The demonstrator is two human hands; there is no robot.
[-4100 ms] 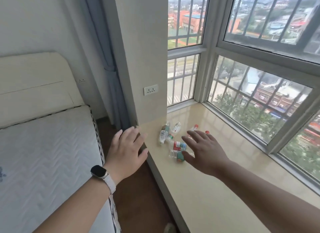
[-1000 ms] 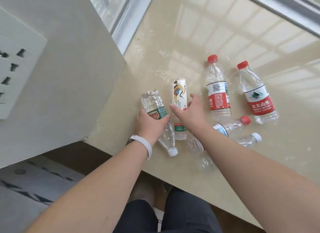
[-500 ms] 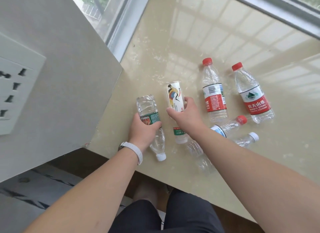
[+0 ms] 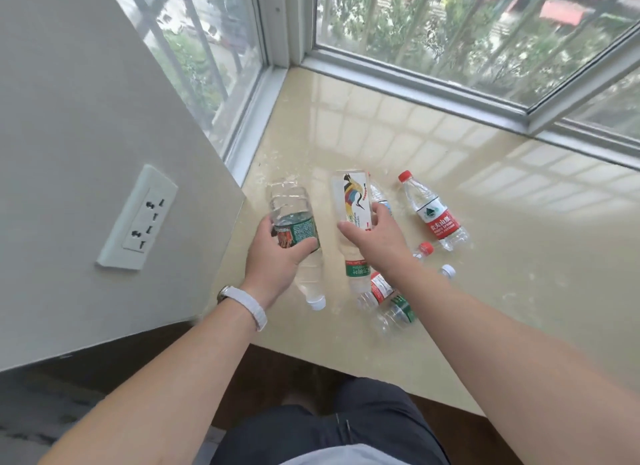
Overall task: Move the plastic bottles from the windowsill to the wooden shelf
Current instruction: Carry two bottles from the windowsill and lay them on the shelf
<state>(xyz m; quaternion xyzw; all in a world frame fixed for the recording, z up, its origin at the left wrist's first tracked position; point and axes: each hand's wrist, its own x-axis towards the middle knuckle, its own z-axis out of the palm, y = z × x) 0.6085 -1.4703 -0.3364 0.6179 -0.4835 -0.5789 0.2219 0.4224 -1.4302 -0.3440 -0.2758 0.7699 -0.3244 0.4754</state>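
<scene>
Windowsill (image 4: 450, 291): four bottles lie on it beside your hands, one with a red label (image 4: 434, 212) out to the right.
Left hand (image 4: 277, 256): you have it wrapped around the green-label bottle (image 4: 294, 222), cap pointing toward you.
Right hand (image 4: 375, 237): your fingers clamp the bird-print bottle (image 4: 351, 208).
Change: half a second ago both bottles lay on the sill under your hands; now you hold them tilted, bases raised.

White wristband (image 4: 254, 308), dark shorts (image 4: 332, 430).
</scene>
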